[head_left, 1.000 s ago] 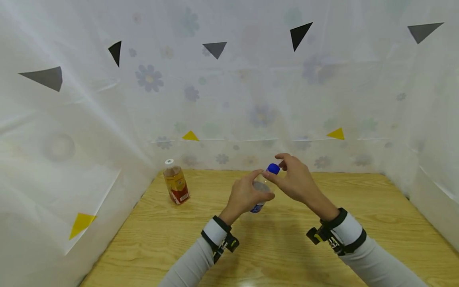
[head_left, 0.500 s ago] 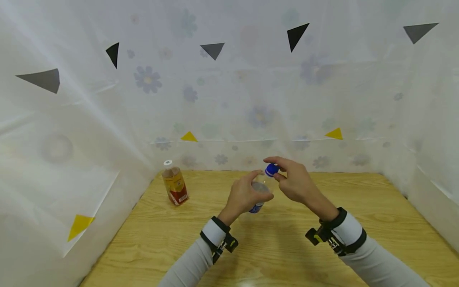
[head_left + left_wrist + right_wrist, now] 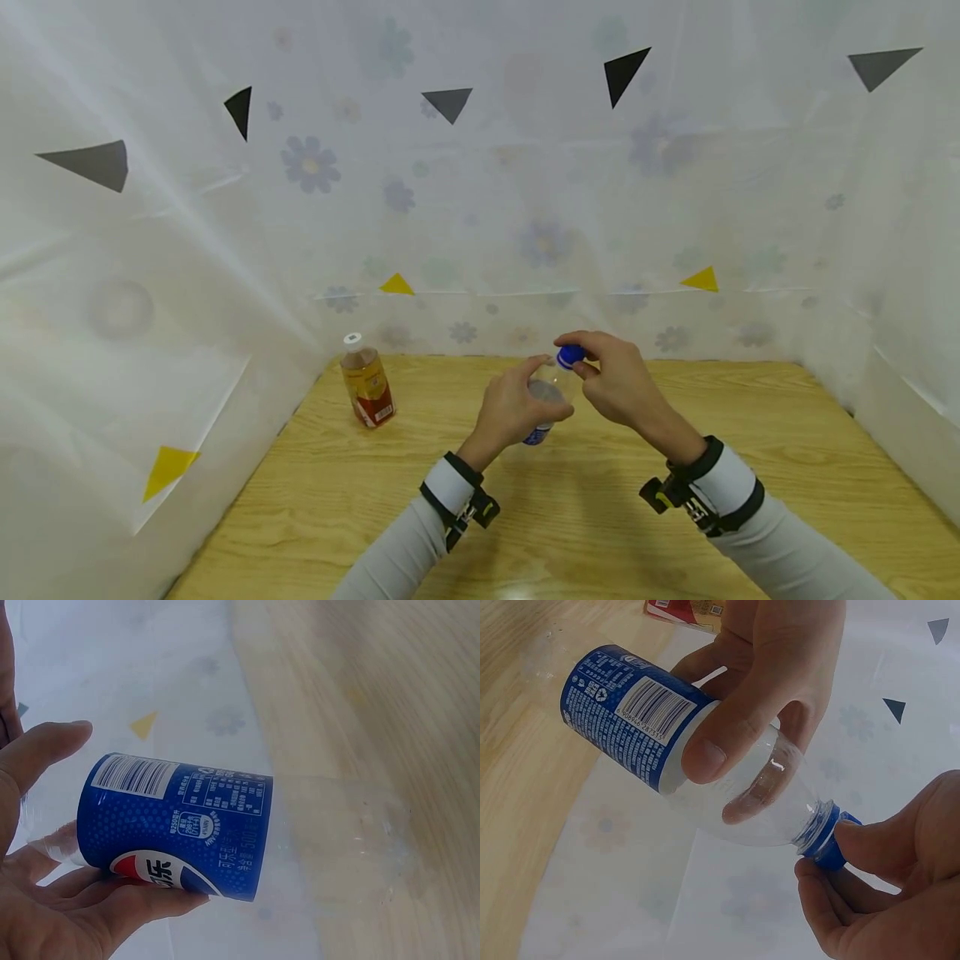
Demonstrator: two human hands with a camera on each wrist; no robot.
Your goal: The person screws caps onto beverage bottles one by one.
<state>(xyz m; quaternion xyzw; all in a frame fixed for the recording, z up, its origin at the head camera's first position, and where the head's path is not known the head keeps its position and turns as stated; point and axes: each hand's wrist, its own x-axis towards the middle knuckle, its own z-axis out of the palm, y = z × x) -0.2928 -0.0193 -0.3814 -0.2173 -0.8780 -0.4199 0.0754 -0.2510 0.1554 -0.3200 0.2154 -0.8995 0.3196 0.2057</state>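
A clear plastic soda bottle [image 3: 735,780] with a blue label [image 3: 176,825] and no visible drink stands tilted between both hands. My left hand [image 3: 517,406] grips it around its upper body, thumb on one side and fingers on the other. At its neck, the blue cap [image 3: 571,357] is pinched between thumb and fingers of my right hand [image 3: 618,379]. The right wrist view shows the cap on the neck, with the right thumb pressed on its side. The base of the bottle reaches over the wooden tabletop in the left wrist view.
An amber drink bottle [image 3: 367,383] with a white cap and a yellow-red label stands at the back left of the wooden table [image 3: 337,517]. Pale plastic sheeting [image 3: 495,192] with flower prints and taped triangles encloses the back and sides.
The right thumb and fingers have come from an open spread near the cap to a pinch on it. My left hand has kept its grip on the bottle, hardly moving.
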